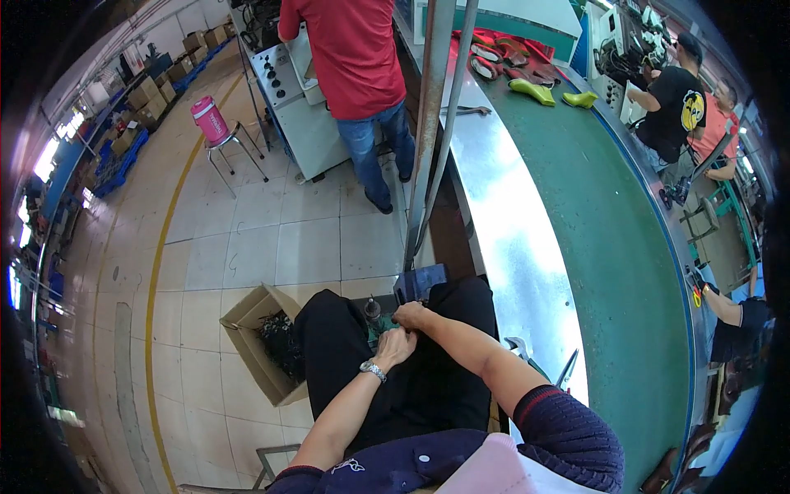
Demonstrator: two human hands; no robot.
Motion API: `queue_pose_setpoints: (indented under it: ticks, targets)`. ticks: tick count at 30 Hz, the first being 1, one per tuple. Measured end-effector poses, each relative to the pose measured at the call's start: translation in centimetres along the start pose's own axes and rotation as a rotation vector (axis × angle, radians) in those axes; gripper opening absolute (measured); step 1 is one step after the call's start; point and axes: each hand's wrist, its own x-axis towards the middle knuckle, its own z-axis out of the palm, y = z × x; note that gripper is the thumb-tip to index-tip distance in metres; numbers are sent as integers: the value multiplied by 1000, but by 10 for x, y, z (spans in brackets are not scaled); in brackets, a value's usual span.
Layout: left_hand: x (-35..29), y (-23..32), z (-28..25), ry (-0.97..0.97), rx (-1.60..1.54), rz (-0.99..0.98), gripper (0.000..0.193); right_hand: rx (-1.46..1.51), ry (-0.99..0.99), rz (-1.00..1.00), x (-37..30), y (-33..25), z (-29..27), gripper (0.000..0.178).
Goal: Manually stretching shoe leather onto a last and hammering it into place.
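L grip [396, 347] by R grip [411, 315] nr cone-topped metal mach. [374, 313]

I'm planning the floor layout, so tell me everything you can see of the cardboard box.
The cardboard box is brown, with an open top. Inside lies a heap of small black pieces, too fine to make out singly. It stands on the pale tiled floor, turned at an angle, left of the person's left leg, which hides part of its right side. Whether the leg touches it cannot be told.
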Motion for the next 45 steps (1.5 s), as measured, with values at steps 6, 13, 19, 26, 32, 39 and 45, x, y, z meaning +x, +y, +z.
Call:
queue_pose_setpoints:
  ticks: [6, 13, 19, 26, 32, 39, 45]
  targets:
    - [2, -6, 3, 27, -4, -4, 41, -9, -35, -16, -1, -2, -5, 26]
    - [1, 3, -7, -35, -112, -60, 47, 7, -14, 0, -4, -2, -10, 26]
    - [2, -3, 2, -16, -99, -70, 46, -1, 23, -2, -5, -2, -13, 25]
    - [2, -2, 0, -12, -62, -76, 41, 8, 58, -8, -9, -4, -17, 24]
    - [-1, 5, -6, -21, -21, -103, 37, 33, 71, 1, -10, -5, -18, 22]
    - [2, -2, 1, 23, -12, -39, 34, 29, 44, 0, -6, -3, -12, 22]
    - [-1, -1, 0, 76, 14, 14, 32, 9, 6, 30, -5, -5, -11, 25]
